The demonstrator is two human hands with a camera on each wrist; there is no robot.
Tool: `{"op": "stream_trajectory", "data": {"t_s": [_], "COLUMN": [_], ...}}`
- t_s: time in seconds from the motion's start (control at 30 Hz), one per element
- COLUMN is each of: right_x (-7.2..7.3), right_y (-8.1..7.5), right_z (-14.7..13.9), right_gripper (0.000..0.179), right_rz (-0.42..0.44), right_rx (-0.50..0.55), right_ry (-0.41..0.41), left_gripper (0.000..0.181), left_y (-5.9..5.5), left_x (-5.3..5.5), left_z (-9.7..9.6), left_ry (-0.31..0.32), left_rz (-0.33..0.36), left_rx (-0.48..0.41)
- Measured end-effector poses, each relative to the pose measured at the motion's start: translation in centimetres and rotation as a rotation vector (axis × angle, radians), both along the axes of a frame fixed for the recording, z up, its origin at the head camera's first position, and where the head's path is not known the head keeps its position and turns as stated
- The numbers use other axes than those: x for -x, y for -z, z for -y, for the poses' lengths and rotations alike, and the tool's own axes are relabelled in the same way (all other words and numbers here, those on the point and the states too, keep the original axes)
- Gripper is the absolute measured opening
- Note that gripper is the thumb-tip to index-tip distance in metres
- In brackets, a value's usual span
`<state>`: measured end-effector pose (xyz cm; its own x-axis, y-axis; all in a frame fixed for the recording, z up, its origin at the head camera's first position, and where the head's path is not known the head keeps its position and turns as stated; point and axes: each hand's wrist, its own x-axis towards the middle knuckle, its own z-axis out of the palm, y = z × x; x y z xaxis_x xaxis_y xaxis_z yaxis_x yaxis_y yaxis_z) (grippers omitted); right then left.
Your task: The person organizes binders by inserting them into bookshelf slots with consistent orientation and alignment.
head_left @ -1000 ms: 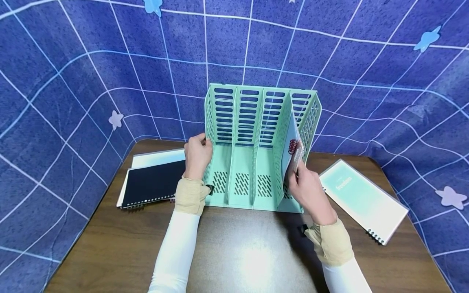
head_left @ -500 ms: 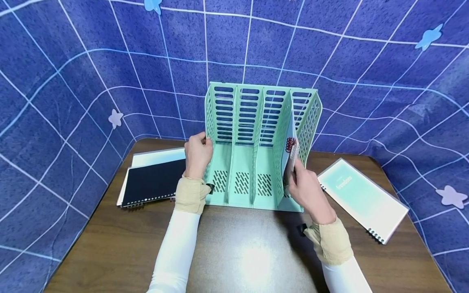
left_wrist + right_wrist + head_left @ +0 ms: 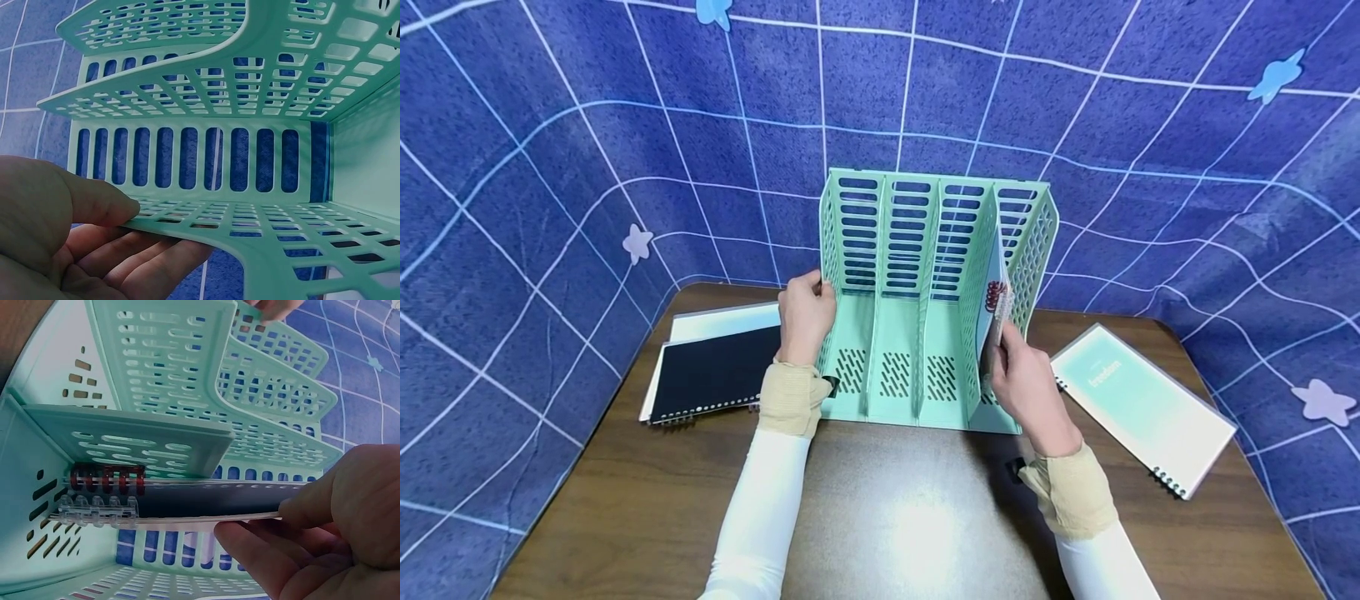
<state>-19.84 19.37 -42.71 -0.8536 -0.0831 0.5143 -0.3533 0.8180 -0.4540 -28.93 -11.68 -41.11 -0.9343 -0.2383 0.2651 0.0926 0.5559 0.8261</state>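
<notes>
A mint-green file rack (image 3: 895, 325) with several upright compartments stands at the back of the table. My left hand (image 3: 805, 321) grips the rack's left side wall; in the left wrist view the thumb lies inside the wall and the fingers outside. In the rightmost compartment, a notebook with red rings (image 3: 109, 479) stands against the divider. Beside it stands a notebook with clear rings (image 3: 98, 511). My right hand (image 3: 1030, 383) pinches this clear-ringed notebook's edge between thumb and fingers. Its lower part is hidden by the hand in the head view.
Left of the rack, a black-covered notebook (image 3: 711, 375) lies over a pale one (image 3: 722, 322). A mint-and-white spiral notebook (image 3: 1142, 408) lies to the right. Blue gridded cloth (image 3: 880, 83) hangs behind the brown table (image 3: 880, 517).
My right hand has shifted slightly left, bringing the clear-ringed notebook closer to the red-ringed one and more upright. The left hand keeps its hold on the rack wall.
</notes>
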Motion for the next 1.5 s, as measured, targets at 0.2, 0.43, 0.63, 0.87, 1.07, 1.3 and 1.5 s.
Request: {"op": "stream_trajectory", "data": {"t_s": [0.2,0.43,0.63,0.87,1.07,1.3,1.5], "right_x": [0.0,-0.1,-0.2,-0.5,-1.5,-2.9,-3.5], "right_y": [0.1,-0.1,-0.4,-1.0,-2.4,-4.7,-5.6], "right_z": [0.0,0.0,-0.1,-0.2,-0.8,-2.8,-5.2], "right_gripper": [0.005,0.003,0.004,0.01,0.056,0.068,0.068], "right_rz": [0.006,0.046,0.078,0.045,0.066,0.101,0.016], "right_rx": [-0.01,-0.017,0.01,-0.003,0.028,0.069,0.066], "right_ry": [0.011,0.025,0.031,0.022,0.008,0.055,0.151], "left_gripper": [0.023,0.023,0.023,0.022,0.022,0.023,0.022], "left_y": [0.1,-0.1,-0.2,-0.2,-0.1,-0.1,-0.2], "left_x": [0.0,-0.1,-0.1,0.0,-0.1,0.0,0.0], "left_z": [0.0,0.0,-0.1,-0.1,0.0,0.0,0.0], "left_ry": [-0.007,-0.008,-0.006,-0.011,-0.015,-0.013,-0.019], "left_rz": [0.014,0.019,0.009,0.002,0.004,-0.002,0.006], "left_rx": [0.0,-0.007,0.001,-0.004,-0.004,0.003,-0.004]}}
